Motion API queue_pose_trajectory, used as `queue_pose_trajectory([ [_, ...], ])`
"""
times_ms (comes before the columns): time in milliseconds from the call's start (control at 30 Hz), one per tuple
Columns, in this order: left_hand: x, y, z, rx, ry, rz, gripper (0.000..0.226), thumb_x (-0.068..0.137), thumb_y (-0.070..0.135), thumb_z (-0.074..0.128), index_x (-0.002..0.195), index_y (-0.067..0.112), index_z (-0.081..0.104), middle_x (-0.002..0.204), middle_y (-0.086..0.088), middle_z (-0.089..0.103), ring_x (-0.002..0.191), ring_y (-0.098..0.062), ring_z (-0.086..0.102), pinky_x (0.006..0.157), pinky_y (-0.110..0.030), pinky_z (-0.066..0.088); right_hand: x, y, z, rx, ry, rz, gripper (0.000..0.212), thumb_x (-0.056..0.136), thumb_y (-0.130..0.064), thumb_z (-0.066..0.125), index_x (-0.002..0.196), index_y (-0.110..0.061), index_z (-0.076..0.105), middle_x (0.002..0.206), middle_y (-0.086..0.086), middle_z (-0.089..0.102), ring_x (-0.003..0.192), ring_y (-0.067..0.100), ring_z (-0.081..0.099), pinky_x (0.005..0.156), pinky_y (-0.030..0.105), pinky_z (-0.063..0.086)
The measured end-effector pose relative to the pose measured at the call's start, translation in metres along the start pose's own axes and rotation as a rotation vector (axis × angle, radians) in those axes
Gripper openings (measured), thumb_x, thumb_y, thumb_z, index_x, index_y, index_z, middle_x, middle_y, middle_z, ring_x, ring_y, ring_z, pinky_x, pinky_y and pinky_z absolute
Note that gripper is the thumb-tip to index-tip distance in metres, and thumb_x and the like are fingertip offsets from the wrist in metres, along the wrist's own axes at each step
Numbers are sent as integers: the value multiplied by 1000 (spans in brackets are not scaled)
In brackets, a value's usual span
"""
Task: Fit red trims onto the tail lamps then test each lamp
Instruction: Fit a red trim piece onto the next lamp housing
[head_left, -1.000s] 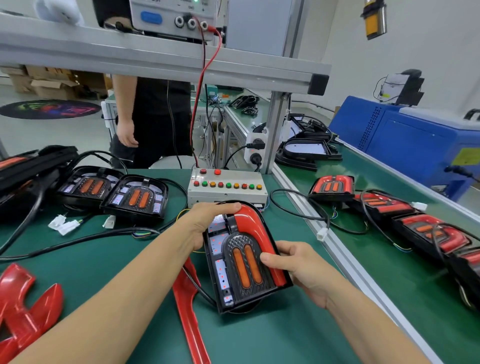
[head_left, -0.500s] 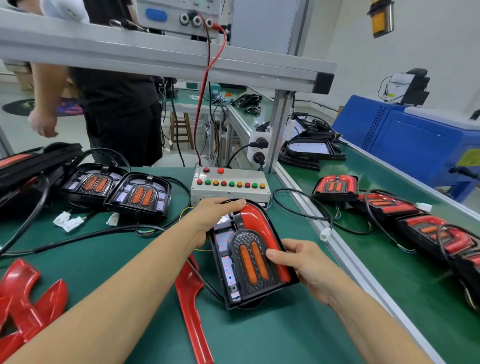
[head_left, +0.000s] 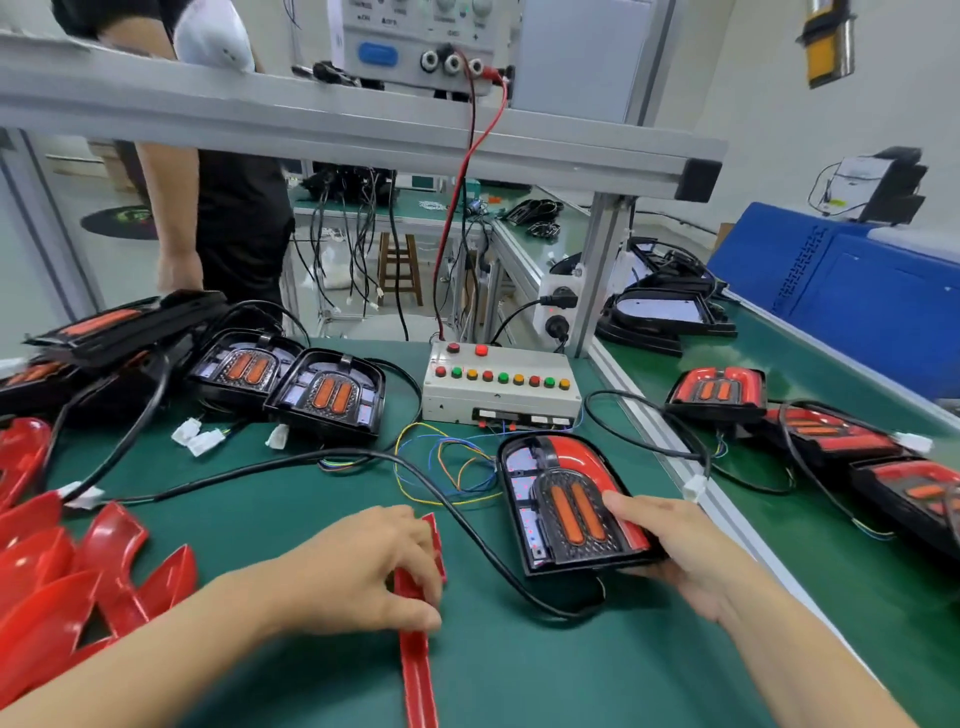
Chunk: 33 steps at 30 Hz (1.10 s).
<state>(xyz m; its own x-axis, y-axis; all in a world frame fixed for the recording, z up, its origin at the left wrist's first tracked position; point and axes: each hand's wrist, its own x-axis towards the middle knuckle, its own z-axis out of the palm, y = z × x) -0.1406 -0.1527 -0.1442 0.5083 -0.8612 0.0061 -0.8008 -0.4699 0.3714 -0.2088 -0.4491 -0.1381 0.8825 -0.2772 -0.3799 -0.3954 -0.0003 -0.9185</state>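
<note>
Lamp (head_left: 566, 512) under right hand (head_left: 675, 545): black housing, red trim on its far-right corner, two orange bars on black mesh. Trim strip (head_left: 415, 629) in left hand (head_left: 363, 566): glossy red. Mat (head_left: 322, 493) green. Button box (head_left: 498, 387) beyond the hands: grey, with red, green and orange buttons.

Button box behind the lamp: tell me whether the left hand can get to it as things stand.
Probably yes. The left hand grips a red trim strip, so it must let go or carry it. Between it and the button box lie only a black cable and thin coloured wires, flat on the mat.
</note>
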Motion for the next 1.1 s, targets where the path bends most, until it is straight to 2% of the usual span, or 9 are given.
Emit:
queue_pose_trajectory([
  [167, -12, -22, -10, 286, 40, -94, 32, 85, 57, 46, 91, 33, 66, 92, 16, 52, 90, 4, 37, 84, -20, 28, 3, -4, 5, -185, 50, -29, 18, 92, -28, 63, 99, -13, 70, 85, 4, 77, 69, 15, 71, 62, 26, 51],
  [233, -17, -32, -16, 441, 51, -169, 34, 89, 51, 39, 95, 31, 65, 98, 14, 53, 98, -2, 41, 83, -21, 25, 5, -5, 7, -337, 111, -95, 14, 93, -28, 61, 104, -21, 68, 90, -5, 76, 78, 13, 72, 71, 29, 52],
  [300, -22, -41, -22, 558, 45, -246, 35, 93, 45, 34, 98, 28, 64, 105, 11, 54, 105, -9, 43, 87, -25, 28, 8, -7, 9, -502, 179, -156, 17, 94, -30, 60, 109, -26, 64, 102, -7, 71, 93, 15, 66, 85, 34, 49],
  [400, -29, -48, -25, 586, 18, -305, 35, 97, 42, 30, 104, 28, 62, 113, 12, 53, 109, -11, 43, 92, -28, 30, 9, -14, 12, -700, 198, -177, 23, 96, -31, 55, 118, -27, 57, 110, -2, 62, 99, 17, 56, 87, 32, 42],
  [533, -43, -49, -29, 518, 34, -329, 36, 101, 45, 26, 118, 34, 55, 125, 18, 48, 115, -8, 41, 93, -27, 30, 9, -30, 25, -1031, 266, -175, 35, 102, -27, 40, 131, -10, 50, 134, 9, 56, 119, 27, 51, 98, 36, 37],
  [633, -55, -49, -36, 506, 63, -350, 37, 101, 45, 24, 122, 34, 53, 126, 19, 49, 117, -6, 42, 96, -26, 30, 2, -44, 49, -1192, 296, -303, 36, 103, -25, 33, 136, -16, 45, 145, 4, 48, 130, 24, 46, 110, 39, 30],
  [767, -70, -48, -45, 486, 79, -400, 36, 102, 43, 26, 123, 34, 53, 126, 19, 51, 120, -6, 41, 101, -27, 29, -10, -54, 102, -1298, 196, -514, 46, 104, -32, 27, 150, -25, 26, 157, -9, 27, 144, 10, 23, 119, 40, 10],
  [900, -85, -49, -52, 459, 137, -496, 34, 101, 39, 30, 123, 34, 55, 127, 18, 53, 122, -5, 41, 103, -27, 27, -26, -52, 162, -1290, -28, -718, 50, 104, -41, 22, 152, -30, 15, 159, -15, 18, 146, 3, 9, 119, 39, -7],
  [1100, -113, -63, -76, 404, 438, -728, 27, 94, 29, 46, 111, 28, 67, 119, 12, 62, 115, -13, 50, 99, -32, 35, -32, -38, 233, -1359, -236, -882, 55, 103, -47, 21, 154, -28, 9, 161, -15, 8, 147, 3, 2, 117, 40, -14],
])
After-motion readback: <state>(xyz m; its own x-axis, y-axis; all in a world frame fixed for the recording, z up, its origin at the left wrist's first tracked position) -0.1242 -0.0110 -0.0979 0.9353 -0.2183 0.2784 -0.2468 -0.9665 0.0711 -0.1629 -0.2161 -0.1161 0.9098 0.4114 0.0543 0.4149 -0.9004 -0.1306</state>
